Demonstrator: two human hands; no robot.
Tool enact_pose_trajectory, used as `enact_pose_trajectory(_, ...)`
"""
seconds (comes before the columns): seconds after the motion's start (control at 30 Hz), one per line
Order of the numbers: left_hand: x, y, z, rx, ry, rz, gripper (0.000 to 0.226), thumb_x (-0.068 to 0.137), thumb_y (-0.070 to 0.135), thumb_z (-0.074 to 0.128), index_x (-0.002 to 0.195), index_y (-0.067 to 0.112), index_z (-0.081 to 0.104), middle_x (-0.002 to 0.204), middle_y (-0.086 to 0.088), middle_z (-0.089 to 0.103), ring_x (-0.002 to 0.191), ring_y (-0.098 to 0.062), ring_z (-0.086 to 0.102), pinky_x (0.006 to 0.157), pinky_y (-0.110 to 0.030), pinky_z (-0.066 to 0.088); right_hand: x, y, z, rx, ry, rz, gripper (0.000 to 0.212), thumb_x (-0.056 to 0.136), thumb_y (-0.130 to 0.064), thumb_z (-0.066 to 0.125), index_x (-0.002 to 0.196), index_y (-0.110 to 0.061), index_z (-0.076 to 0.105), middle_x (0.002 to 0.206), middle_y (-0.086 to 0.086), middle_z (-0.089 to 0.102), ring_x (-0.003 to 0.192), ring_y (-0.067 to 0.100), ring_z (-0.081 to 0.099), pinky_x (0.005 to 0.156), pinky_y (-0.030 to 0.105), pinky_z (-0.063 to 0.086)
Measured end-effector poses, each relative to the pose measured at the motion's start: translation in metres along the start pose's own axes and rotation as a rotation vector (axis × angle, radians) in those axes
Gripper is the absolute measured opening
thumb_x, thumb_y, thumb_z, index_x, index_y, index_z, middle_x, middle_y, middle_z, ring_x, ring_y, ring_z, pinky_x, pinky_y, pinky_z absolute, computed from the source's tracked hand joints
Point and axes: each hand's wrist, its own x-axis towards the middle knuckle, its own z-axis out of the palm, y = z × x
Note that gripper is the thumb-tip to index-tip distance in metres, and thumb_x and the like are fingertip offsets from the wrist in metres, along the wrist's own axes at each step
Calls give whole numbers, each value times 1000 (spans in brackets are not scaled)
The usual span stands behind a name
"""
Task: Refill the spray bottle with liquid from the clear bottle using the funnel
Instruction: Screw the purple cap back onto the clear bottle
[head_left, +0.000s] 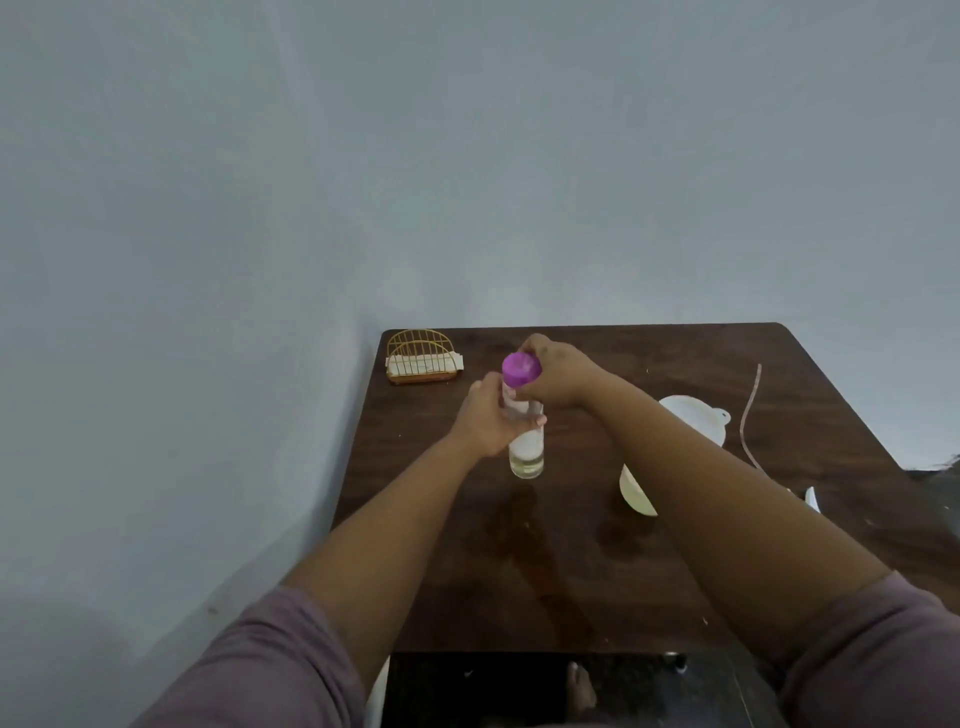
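A clear bottle (527, 457) with a purple cap (521, 369) stands upright on the dark wooden table (571, 571); a little pale liquid shows at its bottom. My left hand (488, 418) grips the bottle's body from the left. My right hand (558, 371) holds the purple cap from the right, fingers curled round it. A white funnel (696, 415) lies on the table to the right, partly behind my right forearm. A pale rounded object (635, 491) peeks out below that forearm; I cannot tell what it is.
A gold wire holder (422, 358) with white paper stands at the table's far left corner. A thin pinkish tube (748, 421) lies at the right. A small white piece (811, 499) sits near the right edge. A grey wall rises behind and left of the table.
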Motion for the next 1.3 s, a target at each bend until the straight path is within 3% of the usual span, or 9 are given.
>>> enact_pose_trajectory(0.13,55,13,-24,-88,33,6,48,71,25,84,110,16,56,104,1,69,92,-17,68,85,-46,57,52,3,-24,42,108,-37,59,81,-27,74,130,-13,43,125,10,55,98,18,48,81,27,40)
enact_pose_trajectory(0.2,84,19,-32,-81,58,15,44,77,26,79,113,16,55,106,4,67,93,-14,66,86,-42,56,81,5,-36,67,132,-58,60,82,-27,73,131,-14,42,126,9,55,98,18,48,81,27,39)
enact_pose_trajectory(0.33,145,20,-43,-19,56,56,52,85,30,73,128,17,46,121,-4,61,107,-24,61,92,-39,53,143,14,-48,109,144,-67,58,84,-32,70,131,-16,39,123,8,57,101,23,54,80,27,39)
enact_pose_trajectory(0.5,209,7,-43,65,84,-27,57,89,29,69,136,17,40,132,-7,56,118,-25,54,90,-28,42,208,27,-48,113,136,-64,58,85,-32,70,132,-16,40,124,10,58,107,27,56,80,27,40)
enact_pose_trajectory(0.93,235,-28,-36,30,37,-126,55,86,26,72,131,13,44,126,-7,60,114,-24,56,86,-28,42,256,51,-23,134,20,-37,54,86,-30,69,130,-15,41,120,10,60,96,21,53,77,27,39)
enact_pose_trajectory(1.07,233,-23,-39,67,27,-142,65,83,25,76,135,12,40,128,-11,58,114,-28,57,91,-33,48,256,47,-23,109,0,6,64,83,-25,71,135,-17,35,120,12,59,93,22,54,75,27,39)
enact_pose_trajectory(1.17,230,-14,-42,70,23,-160,84,77,21,81,144,13,31,138,-14,50,121,-33,54,100,-45,49,250,46,-22,106,-2,30,79,80,-19,75,142,-18,26,126,15,54,104,29,57,78,28,41)
enact_pose_trajectory(1.3,220,-2,-44,90,90,-192,100,74,22,84,150,15,20,147,-15,36,129,-33,48,105,-43,45,229,40,-25,145,23,52,86,80,-21,74,146,-22,18,133,17,41,116,34,53,92,34,46)
